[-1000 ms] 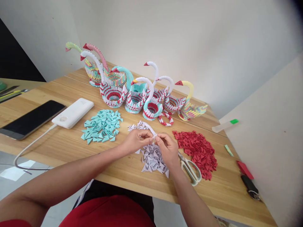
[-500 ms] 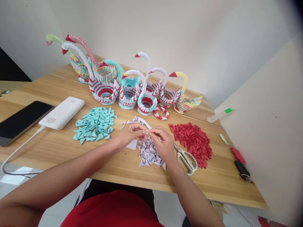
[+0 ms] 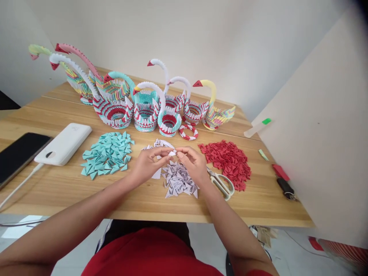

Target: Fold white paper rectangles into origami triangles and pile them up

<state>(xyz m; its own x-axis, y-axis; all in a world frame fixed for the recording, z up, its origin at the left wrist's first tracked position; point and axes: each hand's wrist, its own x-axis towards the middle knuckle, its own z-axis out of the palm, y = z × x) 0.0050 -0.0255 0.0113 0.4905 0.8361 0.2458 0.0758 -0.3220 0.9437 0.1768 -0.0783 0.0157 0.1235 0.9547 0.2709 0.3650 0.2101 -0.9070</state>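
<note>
Head view: a small white paper piece (image 3: 172, 153) is held up over the far edge of a pile of pale paper triangles (image 3: 180, 182). It is pinched by the grip of the left hand (image 3: 148, 163) and of the right hand (image 3: 194, 165), thumbs and forefingers brought together, other fingers curled. Both forearms are slanted inward across the tabletop (image 3: 143, 209). Turquoise triangles (image 3: 106, 155) are heaped at left, scissors (image 3: 222, 184) and red triangles (image 3: 230, 163) at right; paper swans (image 3: 145, 122) are ranged behind
</note>
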